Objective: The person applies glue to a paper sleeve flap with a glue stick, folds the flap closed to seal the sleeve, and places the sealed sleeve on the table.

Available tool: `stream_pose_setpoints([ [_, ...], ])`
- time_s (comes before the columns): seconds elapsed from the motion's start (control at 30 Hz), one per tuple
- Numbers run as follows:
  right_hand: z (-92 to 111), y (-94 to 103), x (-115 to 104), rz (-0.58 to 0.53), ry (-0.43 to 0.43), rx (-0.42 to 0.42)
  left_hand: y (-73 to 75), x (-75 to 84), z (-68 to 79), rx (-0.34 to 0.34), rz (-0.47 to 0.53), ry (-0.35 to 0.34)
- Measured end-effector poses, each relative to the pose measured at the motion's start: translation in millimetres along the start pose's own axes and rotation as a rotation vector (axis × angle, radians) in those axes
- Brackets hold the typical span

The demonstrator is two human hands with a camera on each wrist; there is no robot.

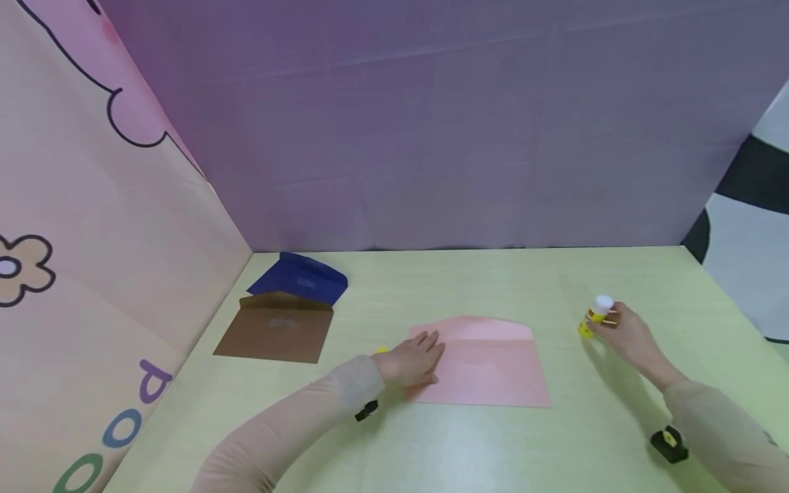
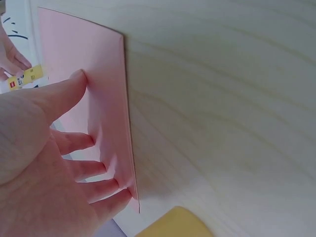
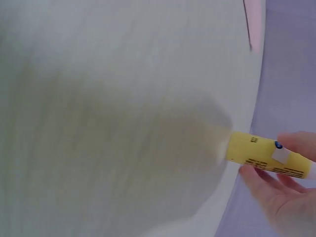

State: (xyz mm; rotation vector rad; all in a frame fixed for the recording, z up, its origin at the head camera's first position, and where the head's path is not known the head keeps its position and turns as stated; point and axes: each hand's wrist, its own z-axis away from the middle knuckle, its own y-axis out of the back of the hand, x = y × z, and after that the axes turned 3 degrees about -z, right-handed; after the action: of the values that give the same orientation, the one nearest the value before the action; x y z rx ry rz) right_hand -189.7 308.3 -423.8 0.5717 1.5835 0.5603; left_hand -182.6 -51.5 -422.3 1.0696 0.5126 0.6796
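Observation:
A pink envelope [image 1: 487, 370] lies on the table with its flap folded out toward the far side. My left hand [image 1: 414, 359] rests on its left part, fingers spread; in the left wrist view the fingertips press on the pink paper [image 2: 103, 64]. Off to the right, my right hand [image 1: 629, 335] grips a yellow glue stick [image 1: 593, 318] between thumb and fingers. It stands near upright with its white end on top, its yellow lower end [image 3: 242, 146] right at the tabletop. A small yellow object [image 1: 382, 349] shows beside the left hand, mostly hidden by it.
To the left lie a brown envelope [image 1: 277, 335] and, partly under it, a dark blue envelope [image 1: 308, 277], both with flaps out. A purple cloth wall [image 1: 431, 137] closes the table's far edge, and a printed panel [image 1: 92, 274] borders its left side.

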Motion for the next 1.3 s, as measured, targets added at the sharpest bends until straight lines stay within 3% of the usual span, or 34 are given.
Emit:
stream_pose_setpoints([
  [0.3,7.3,11.5,-16.1,0.008,-0.053,-0.065,-2.2,-2.5,0.3,0.006,0.006,0.002],
  [0.53,23.2,23.3,-36.7,0.078,-0.097,-0.031,0.1,-1.7,2.5,0.017,0.0,0.003],
  [0.63,32.1,20.0,-49.4,0.193,0.008,0.076,-0.7,-2.1,2.1,0.014,0.019,0.011],
  [0.77,40.0,3.7,-65.8,0.364,0.264,0.249,-2.6,-3.2,0.6,0.007,0.046,0.021],
  [0.87,40.1,-11.5,-72.5,0.421,0.457,0.261,-2.5,-3.7,0.3,0.009,0.052,0.019],
  [0.97,36.9,-26.0,-71.9,0.446,0.596,0.179,-2.0,-4.0,0.3,0.015,0.05,0.017],
  [1.03,34.8,-34.8,-69.3,0.452,0.628,0.084,-1.7,-4.1,-0.3,0.019,0.059,0.019],
  [1.2,30.2,-52.4,-59.3,0.456,0.586,-0.187,-2.8,-4.2,-2.4,0.029,0.097,0.02],
  [1.3,26.9,-60.0,-53.7,0.426,0.525,-0.305,-3.7,-4.4,-3.8,0.035,0.113,0.016],
])
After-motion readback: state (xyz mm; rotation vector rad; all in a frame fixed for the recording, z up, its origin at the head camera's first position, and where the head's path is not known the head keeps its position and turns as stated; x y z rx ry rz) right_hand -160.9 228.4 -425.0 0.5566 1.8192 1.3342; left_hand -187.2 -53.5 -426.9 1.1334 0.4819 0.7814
